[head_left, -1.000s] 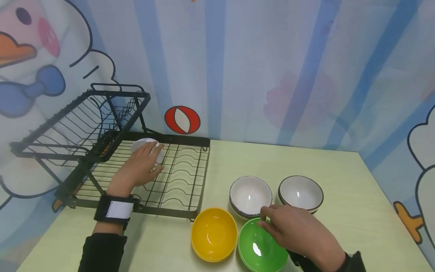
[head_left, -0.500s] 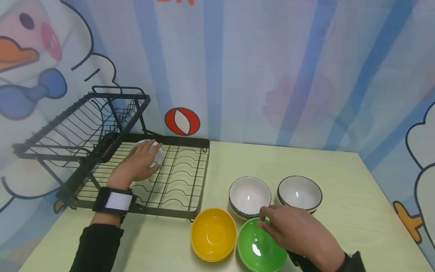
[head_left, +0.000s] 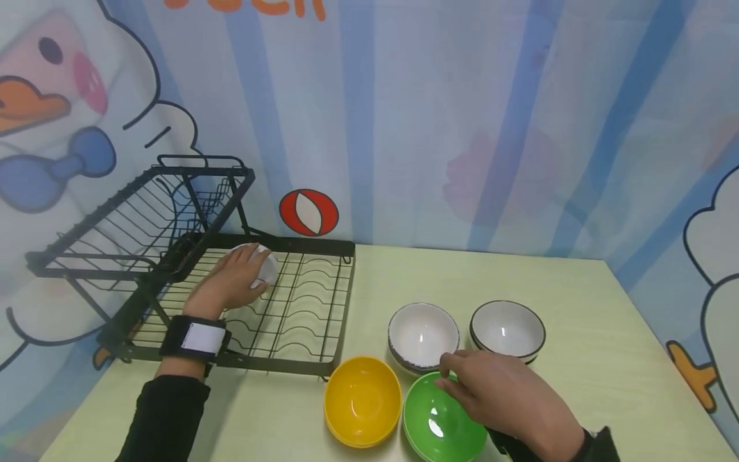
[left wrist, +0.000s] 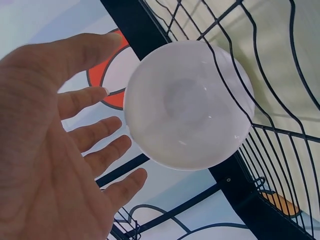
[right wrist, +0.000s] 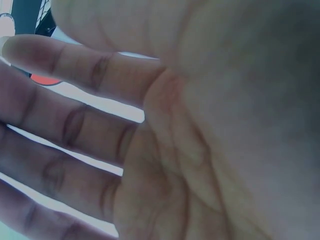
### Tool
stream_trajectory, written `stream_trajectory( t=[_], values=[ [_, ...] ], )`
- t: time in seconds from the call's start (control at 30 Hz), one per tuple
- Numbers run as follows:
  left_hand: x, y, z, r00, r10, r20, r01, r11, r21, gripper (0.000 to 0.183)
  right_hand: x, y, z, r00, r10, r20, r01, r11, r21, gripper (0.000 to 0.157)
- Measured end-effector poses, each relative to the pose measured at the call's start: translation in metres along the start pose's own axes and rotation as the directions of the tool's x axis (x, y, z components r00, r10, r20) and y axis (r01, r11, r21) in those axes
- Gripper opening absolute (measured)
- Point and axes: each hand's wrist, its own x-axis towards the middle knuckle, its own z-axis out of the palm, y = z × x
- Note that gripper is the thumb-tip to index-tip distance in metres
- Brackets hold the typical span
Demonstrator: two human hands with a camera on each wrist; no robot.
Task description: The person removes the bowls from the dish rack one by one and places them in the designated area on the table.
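Observation:
A white bowl (head_left: 267,272) leans in the lower tier of the black wire dish rack (head_left: 271,364), partly covered by my left hand (head_left: 231,279) in the head view. Seen from the left wrist, that bowl (left wrist: 187,105) rests against the curved wires, and the spread fingers of the left hand (left wrist: 65,145) reach toward its rim with a gap at the palm. My right hand (head_left: 508,394) hovers over the edge of a green bowl (head_left: 441,423), fingers loosely bent. Nothing shows in its palm in the right wrist view.
A yellow bowl (head_left: 362,401) sits beside the green one, near the rack's front corner. Behind them are a white bowl with a speckled rim (head_left: 423,330) and a dark-rimmed white bowl (head_left: 508,327), each appearing stacked. The rack's upper tier (head_left: 86,274) overhangs at left.
My left hand has drawn slightly left at the bowl, its thumb coming in closer. The right hand stays put. The head view has tilted up a little.

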Motion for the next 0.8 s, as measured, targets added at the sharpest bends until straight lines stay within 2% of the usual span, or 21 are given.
stream_trajectory(
  t=[0.27, 0.5, 0.8],
  values=[
    [0.007, -0.001, 0.002, 0.998, -0.024, 0.057, 0.025, 1.000, -0.009, 0.066, -0.001, 0.001, 0.001, 1.000, -0.011, -0.012, 0.011, 1.000, 0.000, 0.009],
    [0.012, -0.007, 0.002, 0.998, 0.011, 0.061, -0.013, 0.999, 0.042, 0.065, -0.001, 0.000, 0.001, 1.000, -0.004, -0.012, 0.003, 1.000, -0.014, 0.011],
    [0.018, -0.010, 0.000, 0.996, -0.004, 0.091, 0.002, 1.000, 0.023, 0.061, -0.003, -0.001, -0.001, 1.000, -0.008, -0.012, 0.008, 1.000, -0.014, 0.012]
  ],
)
